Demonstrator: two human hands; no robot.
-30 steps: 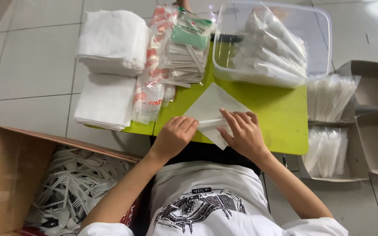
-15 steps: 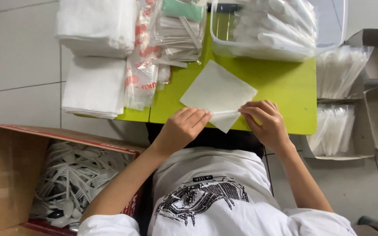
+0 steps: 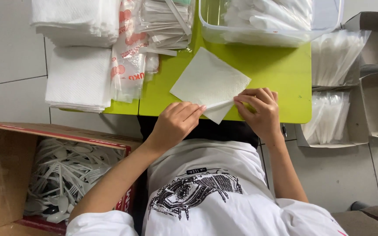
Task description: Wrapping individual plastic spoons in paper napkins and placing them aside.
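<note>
— What do the hands have in the head view?

— A white paper napkin [image 3: 210, 83] lying cornerwise on the green surface [image 3: 276, 70], its near corner hanging over the edge. The left hand [image 3: 176, 122] has its fingers [image 3: 196, 110] closed on the napkin's lower edge; the right hand [image 3: 259, 108] pinches the same edge just beside it.

— And round about?

— Stacked napkins [image 3: 78, 78] to the left, a clear tub [image 3: 267, 22] behind, and a cardboard box [image 3: 5, 175] of white plastic cutlery [image 3: 66, 175] on the floor.

Red-printed clear packets [image 3: 130, 57] beside napkin stacks [image 3: 77, 76]
</note>
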